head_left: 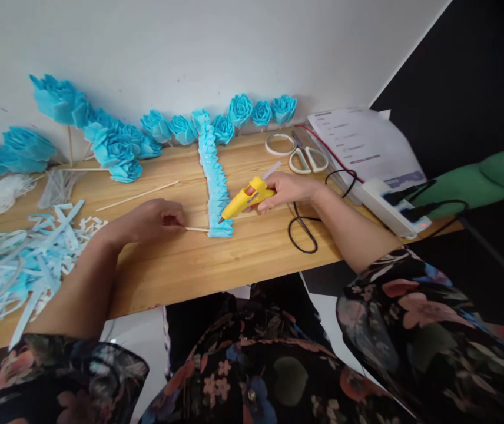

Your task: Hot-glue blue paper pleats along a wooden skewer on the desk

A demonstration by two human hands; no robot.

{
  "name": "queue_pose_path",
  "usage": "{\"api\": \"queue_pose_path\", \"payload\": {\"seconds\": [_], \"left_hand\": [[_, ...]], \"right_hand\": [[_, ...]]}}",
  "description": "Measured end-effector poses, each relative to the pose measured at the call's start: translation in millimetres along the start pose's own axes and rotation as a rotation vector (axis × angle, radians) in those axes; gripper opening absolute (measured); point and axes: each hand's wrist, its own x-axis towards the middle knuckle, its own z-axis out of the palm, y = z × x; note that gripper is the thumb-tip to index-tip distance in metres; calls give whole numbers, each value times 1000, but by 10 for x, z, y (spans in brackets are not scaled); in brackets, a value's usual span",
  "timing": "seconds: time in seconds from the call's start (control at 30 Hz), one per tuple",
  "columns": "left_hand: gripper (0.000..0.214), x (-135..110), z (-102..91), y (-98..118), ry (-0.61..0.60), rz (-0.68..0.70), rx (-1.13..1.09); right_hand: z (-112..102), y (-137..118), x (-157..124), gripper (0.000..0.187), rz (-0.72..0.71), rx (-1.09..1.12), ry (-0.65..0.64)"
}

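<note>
A long blue crepe-paper strip (216, 182) with one ruffled edge lies on the wooden table (176, 268), running from near me to the back. My right hand (285, 191) is closed round a yellow hot glue gun (245, 200), a clear glue stick poking out of its rear. The gun's nozzle points down at the strip's near end. My left hand (159, 221) pinches a thin wooden stick (196, 229), whose far tip reaches the strip's near left edge. A second wooden stick (138, 196) lies beyond my left hand.
Blue paper flowers (119, 147) line the wall. Paper scraps (26, 265) heap at the left. Scissors (307, 159), a tape roll (281, 144), printed sheets (362, 144), a black cord (302, 235) and a power strip (388, 206) lie at right.
</note>
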Motion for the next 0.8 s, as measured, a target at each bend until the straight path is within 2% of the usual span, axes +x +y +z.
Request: {"api": "queue_pose_path", "payload": {"seconds": [0.2, 0.33, 0.57, 0.73, 0.8], "left_hand": [[32, 5, -28, 99, -20, -3, 47], [31, 0, -13, 74, -29, -11, 60], [28, -5, -9, 67, -30, 5, 62], [29, -3, -9, 54, -25, 27, 30], [30, 0, -7, 44, -20, 30, 15]], "right_hand": [[11, -102, -48, 58, 75, -204, 1], [54, -143, -52, 53, 92, -274, 14], [161, -126, -15, 44, 18, -272, 78], [105, -170, -99, 48, -21, -89, 112], [74, -192, -126, 51, -4, -79, 94]]}}
